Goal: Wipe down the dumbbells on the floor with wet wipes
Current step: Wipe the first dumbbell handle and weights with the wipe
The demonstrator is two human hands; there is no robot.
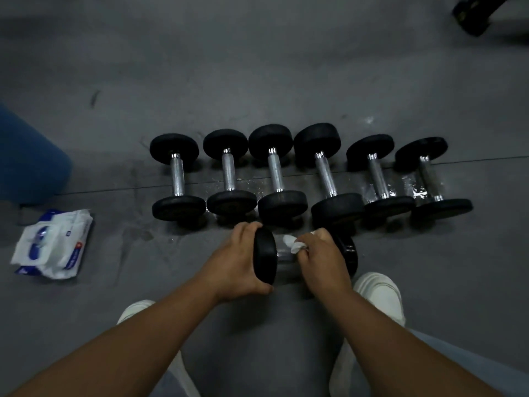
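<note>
A black dumbbell point(264, 255) lies crosswise on the grey floor just in front of me. My left hand point(234, 265) grips its left weight head. My right hand point(322, 257) wraps a white wet wipe point(293, 244) round the chrome handle, which is mostly hidden under the fingers. Behind it, several more black dumbbells with chrome handles point(274, 173) lie side by side in a row.
A white and blue pack of wet wipes point(53, 243) lies on the floor at the left. A blue padded object point(28, 159) stands behind it. My white shoes point(379, 293) flank the dumbbell. Wet patches shine under the right-hand dumbbells point(415, 190). Dark equipment point(478, 15) sits far right.
</note>
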